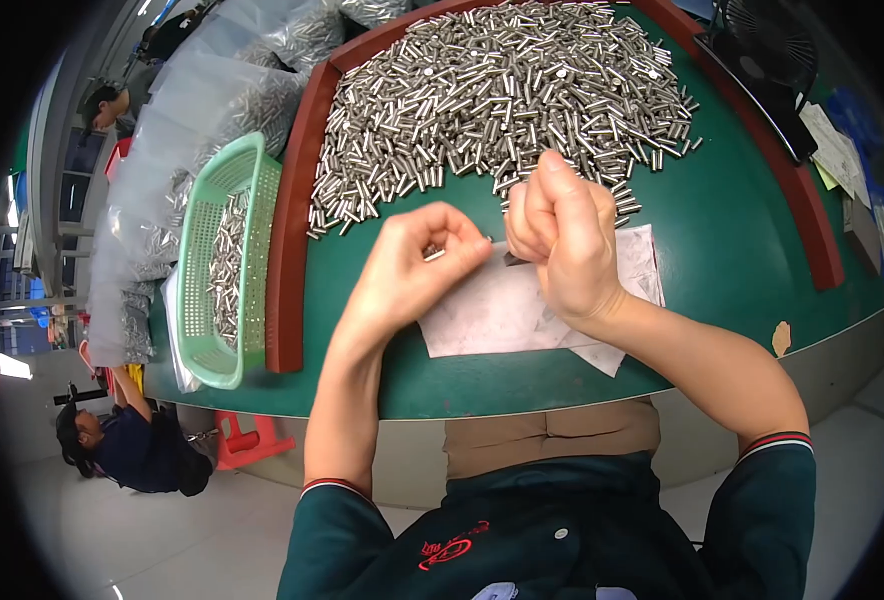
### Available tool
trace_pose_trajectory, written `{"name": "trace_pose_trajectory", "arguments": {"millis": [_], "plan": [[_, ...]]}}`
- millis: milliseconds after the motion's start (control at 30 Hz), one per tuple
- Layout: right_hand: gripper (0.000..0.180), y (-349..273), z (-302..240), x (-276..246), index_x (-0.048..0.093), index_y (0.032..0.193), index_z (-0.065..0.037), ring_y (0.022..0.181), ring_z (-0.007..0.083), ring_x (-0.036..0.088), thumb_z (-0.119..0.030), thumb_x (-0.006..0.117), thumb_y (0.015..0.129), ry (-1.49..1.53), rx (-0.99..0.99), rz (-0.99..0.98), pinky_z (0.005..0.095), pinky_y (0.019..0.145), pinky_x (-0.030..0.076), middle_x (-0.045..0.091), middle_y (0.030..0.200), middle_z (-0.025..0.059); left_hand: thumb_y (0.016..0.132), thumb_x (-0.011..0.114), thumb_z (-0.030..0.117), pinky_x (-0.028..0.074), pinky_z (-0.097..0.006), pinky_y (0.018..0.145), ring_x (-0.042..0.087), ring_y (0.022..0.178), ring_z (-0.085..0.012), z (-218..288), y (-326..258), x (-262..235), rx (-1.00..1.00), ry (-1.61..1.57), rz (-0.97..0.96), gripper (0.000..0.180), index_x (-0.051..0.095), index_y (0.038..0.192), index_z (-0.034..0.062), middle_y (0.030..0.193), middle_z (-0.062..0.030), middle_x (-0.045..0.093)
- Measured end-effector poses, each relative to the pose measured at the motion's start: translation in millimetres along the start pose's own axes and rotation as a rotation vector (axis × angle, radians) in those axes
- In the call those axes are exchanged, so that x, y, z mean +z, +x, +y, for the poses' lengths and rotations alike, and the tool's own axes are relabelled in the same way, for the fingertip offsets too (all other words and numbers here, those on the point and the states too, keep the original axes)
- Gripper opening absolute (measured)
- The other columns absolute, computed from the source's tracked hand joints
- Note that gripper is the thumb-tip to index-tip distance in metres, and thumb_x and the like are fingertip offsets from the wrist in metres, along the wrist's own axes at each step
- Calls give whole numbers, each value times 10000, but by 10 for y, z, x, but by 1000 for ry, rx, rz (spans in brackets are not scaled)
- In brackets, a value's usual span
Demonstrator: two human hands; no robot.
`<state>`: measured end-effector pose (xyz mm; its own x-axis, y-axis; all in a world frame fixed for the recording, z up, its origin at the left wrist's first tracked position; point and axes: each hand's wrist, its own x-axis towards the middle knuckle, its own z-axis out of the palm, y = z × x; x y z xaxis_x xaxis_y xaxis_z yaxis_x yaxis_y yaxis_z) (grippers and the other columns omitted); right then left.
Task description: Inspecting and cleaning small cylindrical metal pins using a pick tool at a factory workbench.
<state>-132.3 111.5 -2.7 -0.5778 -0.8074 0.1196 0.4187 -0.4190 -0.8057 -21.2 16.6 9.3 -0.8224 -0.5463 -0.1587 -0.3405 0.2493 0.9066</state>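
Observation:
A large heap of short shiny metal pins spreads over the far part of the green table. In front of it, above a smudged white paper sheet, are both my hands. My left hand is curled with thumb and fingertips together; bits of metal pins show inside the curl. To its right, close but apart, my right hand is closed in a fist, thumb on top. Its fingers hide whatever they hold. A small dark patch shows just below those fingers; I cannot tell what it is.
Dark red wooden rails border the heap. Left of them stands a light green basket with more pins, beside clear plastic bags of pins. A black fan is at the far right. Another person is at the lower left, near a red stool.

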Motion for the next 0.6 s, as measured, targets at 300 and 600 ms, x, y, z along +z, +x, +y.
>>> {"name": "trace_pose_trajectory", "arguments": {"millis": [300, 600], "plan": [[451, 35, -40, -20, 237, 490, -118, 384, 76, 167, -279, 308, 905, 47, 87, 15, 231, 368, 166, 249, 433, -6, 776, 511, 177, 373, -200, 483, 386, 566, -96, -159, 122, -235, -116, -1306, 110, 188, 536, 760, -9, 759, -115, 521], [451, 56, -37, -10, 241, 486, -119, 382, 74, 172, -272, 309, 904, 29, 96, 2, 229, 366, 170, 251, 429, -7, 737, 635, 79, 242, -196, 423, 304, 471, -14, -171, 356, -10, 261, 273, 494, 83, 614, 761, 1, 499, 60, 377]]}}
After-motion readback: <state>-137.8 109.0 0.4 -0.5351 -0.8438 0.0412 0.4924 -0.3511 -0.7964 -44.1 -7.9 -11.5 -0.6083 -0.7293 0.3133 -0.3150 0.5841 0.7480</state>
